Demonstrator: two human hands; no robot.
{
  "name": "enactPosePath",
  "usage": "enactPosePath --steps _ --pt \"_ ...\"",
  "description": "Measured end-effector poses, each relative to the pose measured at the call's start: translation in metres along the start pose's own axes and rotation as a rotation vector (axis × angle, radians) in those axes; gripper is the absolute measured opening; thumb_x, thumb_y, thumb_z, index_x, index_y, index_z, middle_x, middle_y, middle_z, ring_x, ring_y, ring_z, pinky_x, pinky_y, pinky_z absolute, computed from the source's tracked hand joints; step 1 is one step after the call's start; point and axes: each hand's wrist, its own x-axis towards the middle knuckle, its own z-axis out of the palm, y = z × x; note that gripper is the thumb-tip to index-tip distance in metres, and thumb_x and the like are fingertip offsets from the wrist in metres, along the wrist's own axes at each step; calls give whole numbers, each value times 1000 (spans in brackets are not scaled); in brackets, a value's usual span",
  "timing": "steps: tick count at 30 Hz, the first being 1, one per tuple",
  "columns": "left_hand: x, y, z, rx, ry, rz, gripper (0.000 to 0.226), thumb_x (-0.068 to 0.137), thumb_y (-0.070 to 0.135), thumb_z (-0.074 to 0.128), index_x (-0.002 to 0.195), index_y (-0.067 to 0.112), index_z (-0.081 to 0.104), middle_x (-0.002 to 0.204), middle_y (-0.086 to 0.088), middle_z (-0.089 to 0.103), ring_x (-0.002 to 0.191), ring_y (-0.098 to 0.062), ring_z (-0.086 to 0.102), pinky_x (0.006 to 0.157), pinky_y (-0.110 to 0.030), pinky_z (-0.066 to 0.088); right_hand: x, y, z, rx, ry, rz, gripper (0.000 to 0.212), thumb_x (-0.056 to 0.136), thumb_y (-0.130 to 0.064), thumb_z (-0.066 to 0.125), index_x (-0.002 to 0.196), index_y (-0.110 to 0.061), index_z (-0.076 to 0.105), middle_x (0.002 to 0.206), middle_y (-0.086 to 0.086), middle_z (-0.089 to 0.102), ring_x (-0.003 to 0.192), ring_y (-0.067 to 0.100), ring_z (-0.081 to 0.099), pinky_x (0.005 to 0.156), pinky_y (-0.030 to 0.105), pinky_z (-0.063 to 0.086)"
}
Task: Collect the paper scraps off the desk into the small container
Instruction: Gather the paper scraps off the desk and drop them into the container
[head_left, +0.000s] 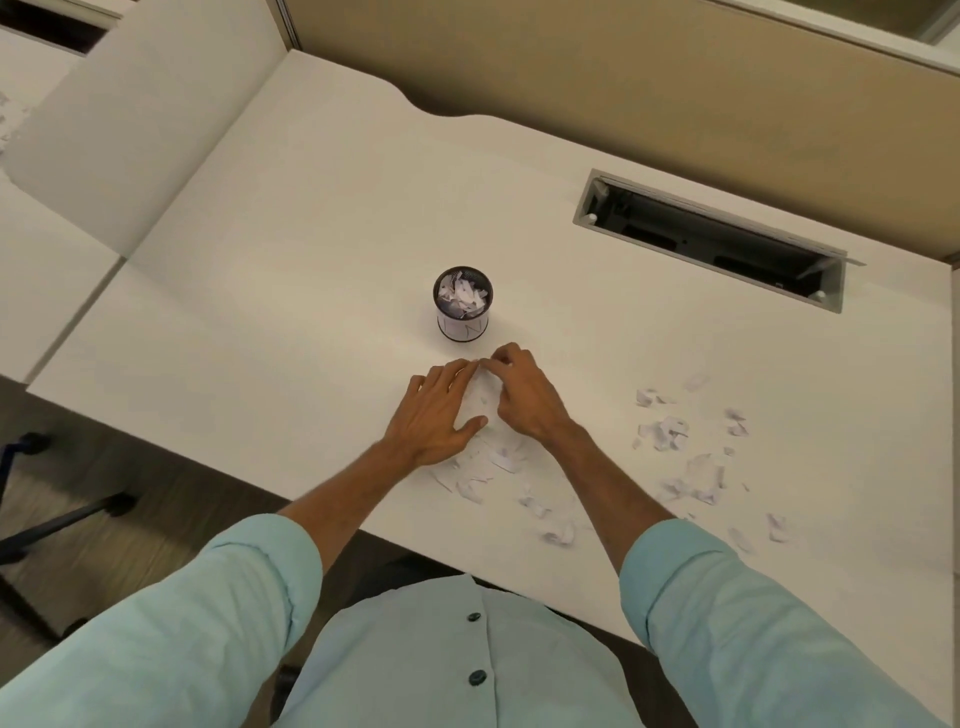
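While herding the scrap pile (483, 402) between both hands, working just short of the small container (462, 306) to keep the lift-and-drop short. Using left hand (439, 410) as a wall: fingers near straight, laid along pile's left flank, thumb tucked at near side. Using right hand (524, 395) as the scoop: fingers curled over pile's top and right side, tips meeting left fingertips at far end. Looks like squeezing into one wad before lifting. Small container upright on desk (260, 312), apart from hands, already filled with scraps close to rim. Leaves stragglers (488, 467) under the wrists, plus loose scraps (670, 431) scattered well to the right, toward near edge. Judging task roughly mid-way. Risk: spilling bits past the narrow rim; needs tight wad, centred drop. Cable slot (711, 239) open at far right; worth keeping scraps clear of it.
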Motion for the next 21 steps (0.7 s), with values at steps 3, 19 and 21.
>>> enactPosePath --steps 3,19,21 --pt "-8 -4 2 20 -31 42 74 109 54 51 170 19 28 174 -1 32 155 -24 38 123 -44 35 -13 -3 6 -32 -29 -26 56 94 6 55 147 -11 57 146 7 49 131 27 49 94 41 57" --pt "-87 -5 20 35 14 -20 120 84 95 56 173 24 18 180 0 20 155 -28 41 122 -52 41 -79 14 16 -21 42 -38 28 101 -19 57 127 -20 69 124 -4 59 117 19 59 79 40 57" --pt "-92 -10 20 63 16 -80 134 74 101 57 174 25 12 179 0 18 150 -30 46 114 -51 44 -83 23 8 -7 22 51 34 99 -41 66 126 -22 64 122 -5 58 109 19 63 81 38 55"
